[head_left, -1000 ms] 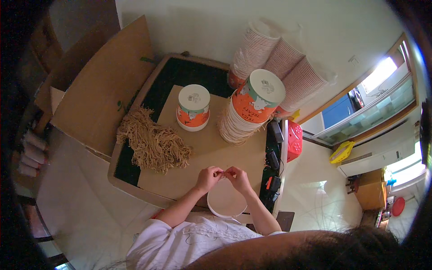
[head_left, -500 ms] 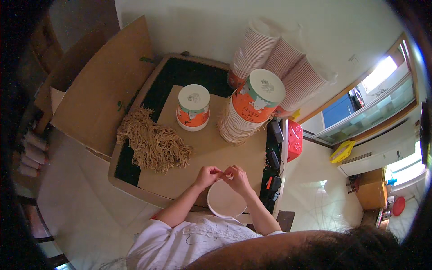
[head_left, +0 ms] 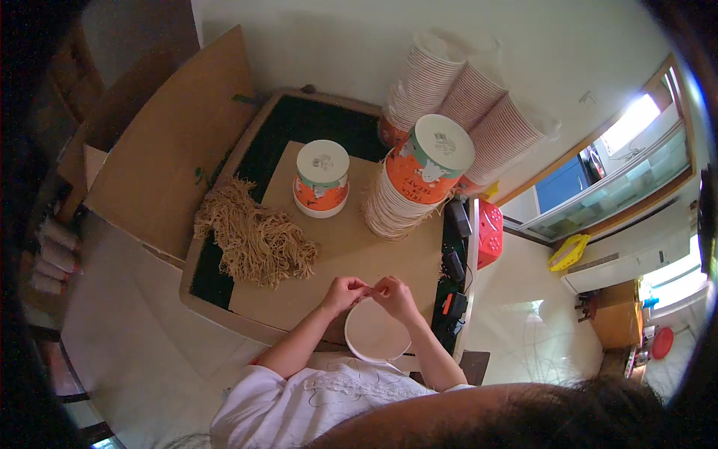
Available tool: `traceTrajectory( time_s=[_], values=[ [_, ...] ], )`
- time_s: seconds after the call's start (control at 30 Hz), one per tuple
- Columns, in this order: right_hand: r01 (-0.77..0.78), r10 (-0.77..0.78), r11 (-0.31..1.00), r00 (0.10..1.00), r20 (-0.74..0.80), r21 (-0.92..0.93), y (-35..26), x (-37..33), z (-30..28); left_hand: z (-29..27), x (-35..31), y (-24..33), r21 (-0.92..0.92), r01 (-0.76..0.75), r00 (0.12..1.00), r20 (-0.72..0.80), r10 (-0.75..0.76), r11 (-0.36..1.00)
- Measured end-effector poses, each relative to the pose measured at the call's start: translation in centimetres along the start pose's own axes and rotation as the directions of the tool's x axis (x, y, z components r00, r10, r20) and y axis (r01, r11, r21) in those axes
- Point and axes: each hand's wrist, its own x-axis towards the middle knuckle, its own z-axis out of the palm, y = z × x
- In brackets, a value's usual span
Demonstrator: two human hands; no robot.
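My left hand point(head_left: 345, 291) and my right hand point(head_left: 394, 294) meet fingertip to fingertip above a white paper cup point(head_left: 374, 333) that stands upside down near the front edge of the table. Both pinch something small and thin between them, likely a piece of tan string; it is too small to make out. A pile of tan strings point(head_left: 254, 238) lies on the brown board point(head_left: 336, 254) to the left of my hands.
One upside-down orange and green printed cup point(head_left: 321, 178) stands at the board's middle, a tilted stack of such cups point(head_left: 415, 179) to its right. Taller leaning cup stacks point(head_left: 464, 97) sit behind. A big cardboard sheet point(head_left: 161, 150) lies left; a red object point(head_left: 489, 233) lies right.
My hands have stayed over the white cup, with only small finger movements between the frames.
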Motion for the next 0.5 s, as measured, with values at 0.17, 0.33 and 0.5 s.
traceTrajectory(
  time_s=[0.17,0.33,0.5],
  values=[
    [0.093,-0.094,0.990,0.996,-0.010,-0.105,-0.8,0.2,0.1,0.0,-0.1,0.0,-0.038,-0.005,1.000,-0.012,0.004,0.999],
    [0.080,-0.080,0.991,0.997,0.003,-0.106,-0.5,0.4,0.3,-0.3,0.0,0.2,-0.029,0.076,0.997,0.026,-0.076,0.997],
    [-0.061,0.062,0.997,0.998,0.008,-0.047,0.2,0.4,0.3,-0.3,0.0,-0.3,0.002,-0.026,1.000,0.004,0.026,1.000]
  ],
)
